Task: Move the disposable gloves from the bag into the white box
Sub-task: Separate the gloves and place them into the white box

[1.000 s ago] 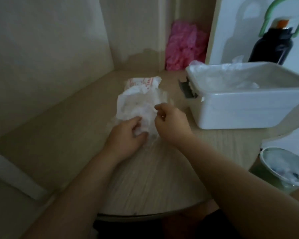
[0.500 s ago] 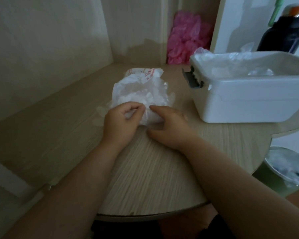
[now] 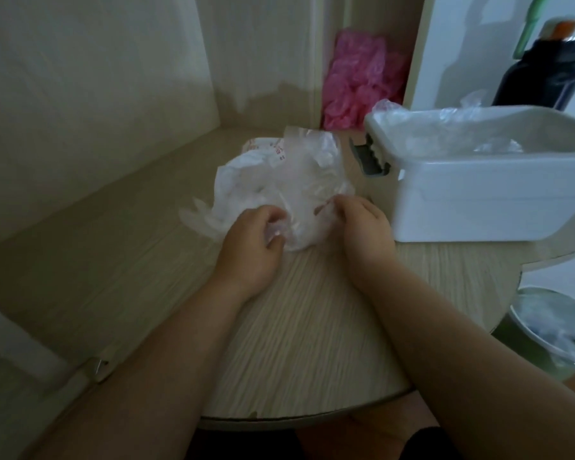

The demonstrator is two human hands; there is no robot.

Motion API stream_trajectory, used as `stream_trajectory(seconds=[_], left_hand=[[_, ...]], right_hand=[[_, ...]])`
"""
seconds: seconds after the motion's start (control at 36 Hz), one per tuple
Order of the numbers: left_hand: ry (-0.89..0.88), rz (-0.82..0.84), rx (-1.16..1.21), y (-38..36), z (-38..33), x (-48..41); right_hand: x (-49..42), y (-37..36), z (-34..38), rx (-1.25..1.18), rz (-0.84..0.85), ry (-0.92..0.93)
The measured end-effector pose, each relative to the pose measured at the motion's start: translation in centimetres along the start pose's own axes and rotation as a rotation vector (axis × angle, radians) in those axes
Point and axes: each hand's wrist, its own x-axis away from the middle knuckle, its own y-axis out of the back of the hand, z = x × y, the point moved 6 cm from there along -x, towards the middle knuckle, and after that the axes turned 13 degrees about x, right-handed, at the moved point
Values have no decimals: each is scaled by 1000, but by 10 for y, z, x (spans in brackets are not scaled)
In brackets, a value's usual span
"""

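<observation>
A crumpled clear plastic bag with red print lies on the wooden table, filled with thin see-through disposable gloves. One loose glove sticks out at its left. My left hand grips the near edge of the bag with curled fingers. My right hand pinches the plastic at the bag's right near edge. The white box stands open just to the right, with clear gloves inside and a grey latch on its left end.
A pink plastic bundle sits in the back corner by the wall. A dark bottle with an orange cap stands behind the box. A green bin with a liner stands on the floor at the right, below the table edge.
My hands have spread apart along the bag's near edge, the right one shifting right toward the box. The bag now bulges higher between them.
</observation>
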Motion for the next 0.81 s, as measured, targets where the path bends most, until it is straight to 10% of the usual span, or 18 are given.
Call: stream_trajectory(seconds=[0.33, 0.42, 0.53, 0.81], left_hand=[[-138, -169, -260, 11, -19, 1], [18, -303, 158, 29, -32, -6], [461, -19, 1233, 9, -62, -22], [255, -30, 1029, 11, -117, -68]], right_hand=[[7, -1, 65, -634, 275, 2], [10, 1, 84, -712, 341, 22], [15, 7, 100, -725, 406, 35], [14, 64, 132, -403, 504, 17]])
